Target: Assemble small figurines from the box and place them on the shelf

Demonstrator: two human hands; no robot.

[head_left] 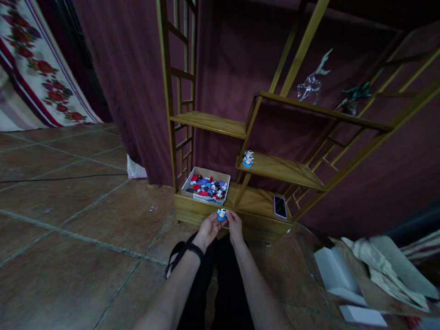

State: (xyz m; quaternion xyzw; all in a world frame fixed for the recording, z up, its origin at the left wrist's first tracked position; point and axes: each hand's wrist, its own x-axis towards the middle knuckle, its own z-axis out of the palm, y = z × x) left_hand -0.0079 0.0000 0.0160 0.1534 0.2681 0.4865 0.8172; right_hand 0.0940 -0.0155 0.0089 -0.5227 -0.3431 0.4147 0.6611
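Observation:
Between my two hands, in front of the shelf's base, is a small blue-and-white figurine (222, 215) on a round blue base. My left hand (210, 228) is closed on its left side. My right hand (235, 224) has its fingers against the right side. Just beyond them, a shallow cardboard box (225, 195) holds many small figurines in red, purple, white and black. Similar blue-and-white figurines (248, 158) stand close together at the left end of the middle shelf (282, 171).
A phone (280, 206) lies on the wooden unit's bottom board (257, 201). Higher up, a clear glass animal ornament (309, 87) and a dark green ornament (355, 97) stand on the upper right shelf. White boxes (338, 272) and cloth (381, 266) lie on the floor at right.

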